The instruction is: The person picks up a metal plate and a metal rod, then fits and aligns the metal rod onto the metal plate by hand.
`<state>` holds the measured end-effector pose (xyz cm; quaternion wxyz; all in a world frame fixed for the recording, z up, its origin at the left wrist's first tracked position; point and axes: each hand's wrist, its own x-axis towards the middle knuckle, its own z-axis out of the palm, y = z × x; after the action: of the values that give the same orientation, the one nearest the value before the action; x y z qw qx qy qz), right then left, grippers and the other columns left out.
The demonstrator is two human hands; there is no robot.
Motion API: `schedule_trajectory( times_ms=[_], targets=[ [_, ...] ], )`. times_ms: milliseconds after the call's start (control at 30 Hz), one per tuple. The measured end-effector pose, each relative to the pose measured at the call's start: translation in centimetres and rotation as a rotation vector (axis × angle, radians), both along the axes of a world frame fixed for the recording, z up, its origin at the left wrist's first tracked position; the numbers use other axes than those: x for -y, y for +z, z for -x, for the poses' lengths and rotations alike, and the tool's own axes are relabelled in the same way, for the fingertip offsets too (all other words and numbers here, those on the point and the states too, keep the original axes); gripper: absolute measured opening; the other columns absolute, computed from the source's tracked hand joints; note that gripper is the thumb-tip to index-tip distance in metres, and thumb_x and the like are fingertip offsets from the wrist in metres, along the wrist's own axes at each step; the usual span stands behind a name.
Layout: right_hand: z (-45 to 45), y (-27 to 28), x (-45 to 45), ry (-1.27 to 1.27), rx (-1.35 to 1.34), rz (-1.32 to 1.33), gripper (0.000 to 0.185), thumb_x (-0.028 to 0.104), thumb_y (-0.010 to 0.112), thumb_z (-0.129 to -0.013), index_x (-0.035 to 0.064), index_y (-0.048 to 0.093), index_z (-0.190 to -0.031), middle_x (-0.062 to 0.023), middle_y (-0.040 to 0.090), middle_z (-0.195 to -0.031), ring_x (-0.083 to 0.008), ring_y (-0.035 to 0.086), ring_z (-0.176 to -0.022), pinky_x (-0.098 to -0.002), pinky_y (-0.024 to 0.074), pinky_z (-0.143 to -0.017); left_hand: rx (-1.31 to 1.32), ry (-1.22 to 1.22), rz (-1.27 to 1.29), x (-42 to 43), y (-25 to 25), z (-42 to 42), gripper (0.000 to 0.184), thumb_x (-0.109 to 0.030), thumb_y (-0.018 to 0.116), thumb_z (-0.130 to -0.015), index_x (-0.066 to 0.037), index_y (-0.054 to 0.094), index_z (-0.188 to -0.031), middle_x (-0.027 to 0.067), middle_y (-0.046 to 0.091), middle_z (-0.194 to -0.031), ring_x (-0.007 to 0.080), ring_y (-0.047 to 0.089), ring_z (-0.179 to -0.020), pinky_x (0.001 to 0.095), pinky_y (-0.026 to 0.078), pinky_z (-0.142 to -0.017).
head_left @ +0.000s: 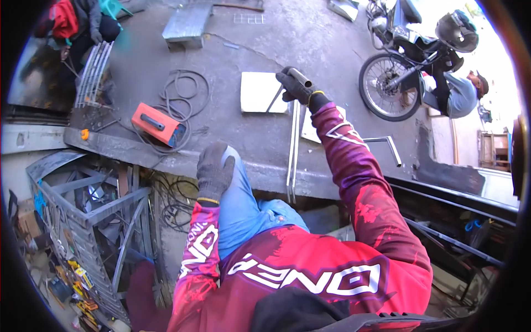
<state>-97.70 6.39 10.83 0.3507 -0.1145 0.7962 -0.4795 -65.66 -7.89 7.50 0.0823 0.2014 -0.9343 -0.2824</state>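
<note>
My right hand (297, 87), in a dark grey glove, is closed around a short metal tube (300, 77) whose open end faces right. A thin dark strip beside its fingers crosses a white square panel (260, 91) on the ground. My left hand (213, 170), gloved too, lies over my bent knee in blue trousers (239, 185), fingers extended and holding nothing. Between the hands, long thin metal bars (293, 149) run down from near the panel across the ledge. A second white piece (314, 130) lies partly behind my right sleeve.
A red machine (157, 125) with coiled cable (188, 91) sits left. A co-worker (83, 25) touches a metal grille (94, 74) at upper left. Another person (463, 95) is beside a motorcycle (390, 86). Also present are a metal box (187, 25), bent bar (394, 150) and frame (88, 216).
</note>
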Motion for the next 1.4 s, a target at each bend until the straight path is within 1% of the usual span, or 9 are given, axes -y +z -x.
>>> schedule_trajectory(
  times_ms=[233,467,567,800,867,967,1067,1167,1400],
  targets=[
    [-2.3,1.9,-2.9,-0.115,-0.454,-0.113,0.037,0.012,0.059,-0.083,0.0011,0.050,-0.117,-0.0077,0.057,-0.076,-0.0176,0.061,-0.058,-0.0299,0.0517,-0.053,0.305,-0.147,-0.319,3.9,3.0,2.3,0.040,-0.026,0.061,-0.080,-0.005,0.058,-0.114,0.0184,0.056,-0.119,0.0355,0.052,-0.112,0.0404,0.040,-0.098],
    [-22.4,6.8,-15.8,-0.091,0.102,-0.683,0.027,0.023,0.055,-0.079,0.0042,0.067,-0.093,-0.0202,0.067,-0.087,-0.0347,0.065,-0.080,-0.0390,0.0505,-0.074,0.859,0.201,-0.689,10.0,10.7,-9.1,0.034,-0.031,0.052,-0.083,-0.002,0.065,-0.096,0.0249,0.063,-0.099,0.0401,0.060,-0.097,0.0425,0.047,-0.084],
    [-26.4,12.7,-17.9,-0.228,0.270,-0.674,0.030,0.026,0.056,-0.079,0.0036,0.068,-0.094,-0.0202,0.066,-0.099,-0.0345,0.063,-0.096,-0.0391,0.0488,-0.083,0.942,-0.141,-0.299,12.3,12.9,-13.9,0.033,-0.032,0.052,-0.082,-0.004,0.066,-0.094,0.0244,0.064,-0.097,0.0409,0.059,-0.096,0.0438,0.046,-0.083],
    [-17.9,14.9,-15.9,-0.476,0.489,-0.349,0.029,0.025,0.055,-0.083,-0.0022,0.064,-0.088,-0.0189,0.063,-0.075,-0.0265,0.060,-0.066,-0.0370,0.0483,-0.063,0.851,0.152,-0.531,10.6,17.6,-12.2,0.027,-0.025,0.051,-0.084,-0.005,0.065,-0.096,0.0204,0.064,-0.092,0.0364,0.061,-0.089,0.0421,0.048,-0.078],
    [-13.2,11.3,-14.4,-0.193,0.006,-0.385,0.028,0.028,0.051,-0.087,0.0030,0.062,-0.079,-0.0078,0.060,-0.068,-0.0160,0.059,-0.065,-0.0342,0.0463,-0.055,0.734,0.029,-0.499,7.4,21.4,-8.9,0.026,-0.024,0.051,-0.086,-0.005,0.064,-0.097,0.0184,0.064,-0.088,0.0329,0.062,-0.085,0.0401,0.049,-0.076],
    [-5.1,17.5,-6.0,-0.586,0.628,-0.129,0.026,0.032,0.051,-0.088,0.0069,0.058,-0.086,-0.0036,0.056,-0.068,-0.0180,0.057,-0.063,-0.0346,0.0467,-0.052,0.672,0.479,-0.798,2.8,24.3,-3.8,0.026,-0.027,0.054,-0.084,-0.002,0.063,-0.085,0.0049,0.058,-0.069,0.0158,0.052,-0.063,0.0308,0.042,-0.060],
    [-2.0,10.1,-3.4,-0.330,0.454,-0.017,0.022,0.027,0.057,-0.085,0.0066,0.059,-0.091,-0.0049,0.059,-0.071,-0.0193,0.060,-0.062,-0.0367,0.0491,-0.053,0.651,0.402,-0.772,0.9,23.6,-5.2,0.023,-0.024,0.057,-0.084,-0.001,0.062,-0.086,0.0057,0.059,-0.072,0.0150,0.052,-0.064,0.0305,0.042,-0.060],
    [0.0,6.3,0.9,0.695,-0.376,-0.686,0.028,0.018,0.069,-0.072,0.0044,0.062,-0.095,-0.0141,0.066,-0.086,-0.0262,0.067,-0.079,-0.0387,0.0535,-0.066,0.690,0.449,-0.838,1.4,22.8,-8.0,0.026,-0.026,0.056,-0.087,-0.002,0.063,-0.095,0.0101,0.062,-0.078,0.0166,0.059,-0.069,0.0312,0.048,-0.066],
    [-2.1,3.5,3.5,0.457,-0.281,-0.692,0.035,0.015,0.069,-0.071,-0.0010,0.061,-0.101,-0.0157,0.067,-0.092,-0.0308,0.067,-0.083,-0.0366,0.0537,-0.068,0.835,0.585,-0.831,4.2,18.7,-14.2,0.019,-0.021,0.059,-0.086,-0.003,0.062,-0.087,0.0065,0.061,-0.079,0.0156,0.057,-0.067,0.0302,0.047,-0.060]
  ],
)
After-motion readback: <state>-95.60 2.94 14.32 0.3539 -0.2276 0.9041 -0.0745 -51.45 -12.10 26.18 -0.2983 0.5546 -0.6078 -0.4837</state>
